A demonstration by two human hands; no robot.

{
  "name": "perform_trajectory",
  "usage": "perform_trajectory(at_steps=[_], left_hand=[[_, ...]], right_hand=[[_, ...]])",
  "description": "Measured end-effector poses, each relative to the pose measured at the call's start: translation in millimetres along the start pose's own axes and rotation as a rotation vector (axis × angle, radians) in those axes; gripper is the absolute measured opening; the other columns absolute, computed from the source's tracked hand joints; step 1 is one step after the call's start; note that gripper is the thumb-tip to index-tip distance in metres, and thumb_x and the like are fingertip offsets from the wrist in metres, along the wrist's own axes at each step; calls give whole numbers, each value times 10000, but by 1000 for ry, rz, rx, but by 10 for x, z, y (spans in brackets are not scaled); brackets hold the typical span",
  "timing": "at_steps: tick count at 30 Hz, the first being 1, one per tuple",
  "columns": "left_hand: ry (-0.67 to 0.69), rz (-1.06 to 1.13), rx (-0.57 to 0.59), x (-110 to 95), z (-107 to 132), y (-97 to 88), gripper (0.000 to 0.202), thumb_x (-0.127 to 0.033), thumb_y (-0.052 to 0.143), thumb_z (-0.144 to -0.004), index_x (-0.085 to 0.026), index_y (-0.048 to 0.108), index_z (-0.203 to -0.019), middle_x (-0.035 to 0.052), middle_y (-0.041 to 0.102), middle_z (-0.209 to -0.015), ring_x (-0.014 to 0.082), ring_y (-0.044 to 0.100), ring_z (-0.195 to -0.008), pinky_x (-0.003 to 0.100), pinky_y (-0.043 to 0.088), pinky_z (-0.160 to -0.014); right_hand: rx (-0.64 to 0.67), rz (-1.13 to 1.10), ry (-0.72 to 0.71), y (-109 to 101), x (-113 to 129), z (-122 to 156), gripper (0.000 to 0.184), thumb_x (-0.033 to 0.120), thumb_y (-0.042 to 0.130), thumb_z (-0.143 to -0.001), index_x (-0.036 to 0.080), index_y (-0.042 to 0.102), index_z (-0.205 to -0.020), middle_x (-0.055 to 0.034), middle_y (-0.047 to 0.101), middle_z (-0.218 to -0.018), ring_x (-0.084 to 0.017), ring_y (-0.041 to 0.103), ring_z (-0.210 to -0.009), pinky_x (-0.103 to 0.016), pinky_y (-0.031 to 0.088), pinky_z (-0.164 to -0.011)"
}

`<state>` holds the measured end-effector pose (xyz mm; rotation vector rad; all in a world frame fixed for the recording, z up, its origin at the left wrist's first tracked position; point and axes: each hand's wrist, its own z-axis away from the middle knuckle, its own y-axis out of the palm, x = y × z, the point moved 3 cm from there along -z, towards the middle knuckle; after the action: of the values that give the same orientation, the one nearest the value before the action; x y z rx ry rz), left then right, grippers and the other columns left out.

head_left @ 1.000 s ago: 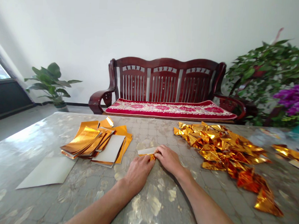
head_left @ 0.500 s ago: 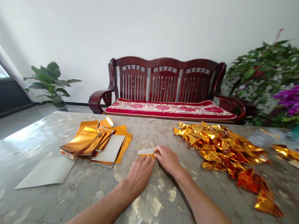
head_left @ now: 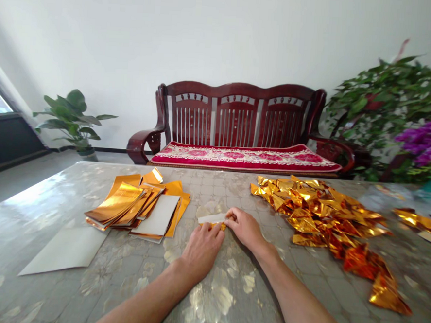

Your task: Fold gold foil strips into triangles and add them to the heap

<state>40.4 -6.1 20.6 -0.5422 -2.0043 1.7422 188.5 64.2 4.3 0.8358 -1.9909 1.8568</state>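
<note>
Folded foil paper (head_left: pixel 212 218) on the worktop (head_left: pixel 127 292)
Right hand (head_left: pixel 246 230) pinches its right end, fingers together; left hand (head_left: pixel 203 247) lies at its near edge, finger grip unclear.

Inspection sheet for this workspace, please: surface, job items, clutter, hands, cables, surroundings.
Surface: patterned tabletop, glossy, glare at far left.
Job's things: white-and-gold paper strip between the hands; fanned stack of gold sheets to the left; pile of folded gold pieces to the right.
Clutter: pale loose sheet at left; clear plastic at far right, contents unclear.
Hands: left hand, fingers on the strip's gold edge; right hand, fingers at its right end; grip unclear.
Cables: nothing seen.
Surroundings: wooden bench with red-and-white cushion; potted plant left; purple flowers right.
</note>
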Motion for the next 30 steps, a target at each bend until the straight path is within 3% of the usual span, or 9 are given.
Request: perform_trajectory(at_steps=[5,9,12,18,23,30], left_hand=[[0,-8,6,1,-6,-4,213,-133,456,-937,-190,568,-1109,83,602,-1196,261,550,-1038,404,509,-861],[1,-2,23,5,-17,-23,221,-97,458,-910,-187,565,-1081,79,611,-1157,263,547,-1028,397,503,-850],[-9,4,26,10,-33,-37,252,-73,447,-892,-185,555,-1091,75,618,-1117,258,550,-996,392,506,-825],[-38,-2,-5,-11,-86,-40,426,-61,457,-874,-176,484,-1284,79,626,-1099,263,560,-982,387,512,-802],[-56,-29,8,-38,-128,0,385,-66,452,-885,-173,521,-1249,91,621,-1095,270,565,-989,389,513,-794],[-72,-24,21,-28,-133,2,328,-87,448,-910,-192,548,-1204,87,617,-1106,264,564,-1010,377,515,-808]], right_hand=[[-12,35,-119,-5,-18,0,143,278,560,-883,256,692,-931,2,666,-982,-145,615,-868,-232,375,-700],[8,104,-127,-9,-10,-8,162,317,539,-912,254,688,-923,0,649,-991,-137,608,-851,-236,351,-685],[17,150,-109,-2,0,-24,159,309,527,-920,249,674,-914,0,650,-987,-138,603,-852,-243,331,-675],[-1,185,-49,-10,10,-42,95,288,565,-890,245,648,-902,6,670,-978,-148,603,-873,-250,310,-665],[-19,177,13,-37,30,-30,86,289,564,-893,241,635,-892,2,682,-981,-151,601,-876,-254,308,-662],[-147,136,116,-64,-57,-44,150,236,492,-908,235,642,-908,-14,690,-1004,-155,606,-872,-261,326,-671]])
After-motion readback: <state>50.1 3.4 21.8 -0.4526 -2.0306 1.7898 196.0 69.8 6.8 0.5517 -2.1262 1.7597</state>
